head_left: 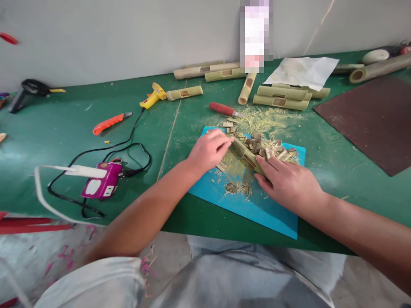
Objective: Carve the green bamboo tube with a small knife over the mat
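A short green bamboo tube [241, 150] with a rectangular notch cut in its side lies slanted over a blue sheet [266, 214]. At its far end my left hand [210, 149] is closed, fingertips pinched against the rim. My right hand [287, 179] wraps round the near end, thumb below and fingers on top, hiding that end. Bamboo chips [257, 145] and pale shavings [239, 188] are scattered on the sheet around the tube. Just beyond the sheet lies a red-handled knife [223, 108], its tip among sawdust.
More notched bamboo tubes [281, 102] lie at the back, some under white paper [295, 72]. To the left are an orange utility knife [109, 124], a yellow glue gun [154, 96] and a purple power strip [102, 180] with trailing cords. A dark brown board [372, 124] sits right.
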A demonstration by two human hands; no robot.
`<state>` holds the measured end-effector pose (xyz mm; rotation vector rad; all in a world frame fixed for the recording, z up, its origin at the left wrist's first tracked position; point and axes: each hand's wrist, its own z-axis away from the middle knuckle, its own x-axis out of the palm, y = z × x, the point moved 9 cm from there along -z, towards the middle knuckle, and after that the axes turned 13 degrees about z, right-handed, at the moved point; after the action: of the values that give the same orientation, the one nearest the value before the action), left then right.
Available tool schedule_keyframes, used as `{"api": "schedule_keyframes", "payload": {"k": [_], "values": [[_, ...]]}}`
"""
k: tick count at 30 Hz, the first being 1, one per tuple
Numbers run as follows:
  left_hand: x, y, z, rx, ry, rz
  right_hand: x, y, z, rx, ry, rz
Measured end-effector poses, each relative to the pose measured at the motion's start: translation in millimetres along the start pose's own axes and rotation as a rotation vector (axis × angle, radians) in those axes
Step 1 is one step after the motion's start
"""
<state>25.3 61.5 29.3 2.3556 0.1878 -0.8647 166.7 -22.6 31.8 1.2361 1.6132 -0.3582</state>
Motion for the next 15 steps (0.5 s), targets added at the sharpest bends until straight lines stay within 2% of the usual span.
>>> {"api": "schedule_keyframes", "payload": {"k": [2, 5, 9, 13, 15], "values": [[-0.3, -0.2, 0.4, 0.015, 0.019, -0.03, 0.0, 0.2, 0.0, 0.001, 0.007, 0.002], [7.8, 2.8, 0.7, 0.035, -0.05, -0.003, -0.8, -0.9, 0.0, -0.009, 0.018, -0.001], [3.2, 2.1, 0.1, 0.025, -0.005, -0.049, -0.7, -1.5, 0.0, -0.006, 0.018, -0.001], [10.4, 2.4, 0.1, 0.024, -0.082, -0.02, 3.1, -1.7, -0.5, -0.011, -0.029, -0.014], [9.5, 2.9, -0.5, 0.02, -0.063, -0.035, 6.1, -1.0, -0.5, -0.006, -0.067, -0.019]]}}
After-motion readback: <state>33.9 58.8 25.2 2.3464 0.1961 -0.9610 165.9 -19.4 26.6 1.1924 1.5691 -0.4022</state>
